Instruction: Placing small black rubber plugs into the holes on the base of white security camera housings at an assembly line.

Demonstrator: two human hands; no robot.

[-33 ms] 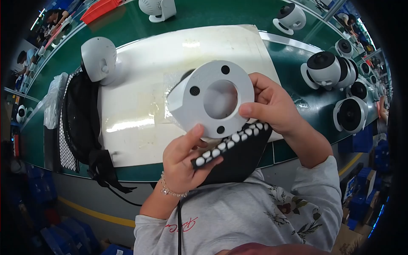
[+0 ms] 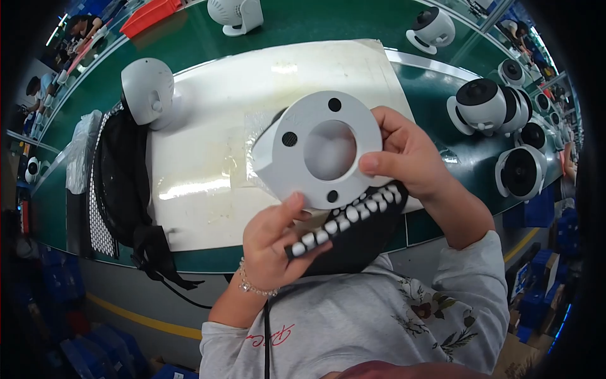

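A white housing (image 2: 287,174) is tipped up over the mat, its flat ring-shaped base facing me. The ring surrounds a wide round recess, and three dark round pads sit on it. My right hand (image 2: 407,155) grips its right rim, thumb on the face and fingers behind. Below it, my left hand (image 2: 268,237) pinches the end of a black sheet (image 2: 363,237) whose edge carries a row of white rounded spots. The left thumb touches the ring's lower edge. The housing's far side is mostly hidden.
A cream mat (image 2: 202,151) covers the green table. Left are a white round device (image 2: 145,88), a black bag (image 2: 120,177) and clear plastic wrap (image 2: 82,151). Several white devices with black fronts (image 2: 476,95) stand right. A red tray (image 2: 148,18) lies at the back.
The white housing has shifted slightly right and down with my right hand. The black sheet's spotted edge has turned a little, showing more of its white spots.
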